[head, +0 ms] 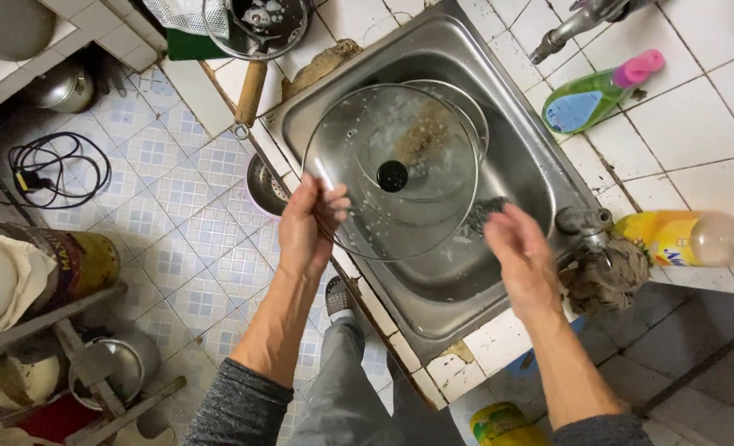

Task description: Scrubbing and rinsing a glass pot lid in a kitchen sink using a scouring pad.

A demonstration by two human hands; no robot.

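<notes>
Left hand (307,221) pinches the rim of the glass lid (392,169), thumb over the edge, holding it tilted above the steel sink (516,157). Right hand (522,254) is curled around a dark scrubber (484,213) just beside the lid's lower edge; fingers closed on it as far as I can tell. Progress, my read: wash is mid-way. Lid shows water droplets and suds, so it looks scrubbed at least in part; no rinse water seen running. 1 more round dish (458,107) sits under it in the basin with brown residue, not cleaned yet. Green detergent bottle (594,95) lies on the tiled counter (697,124).
</notes>
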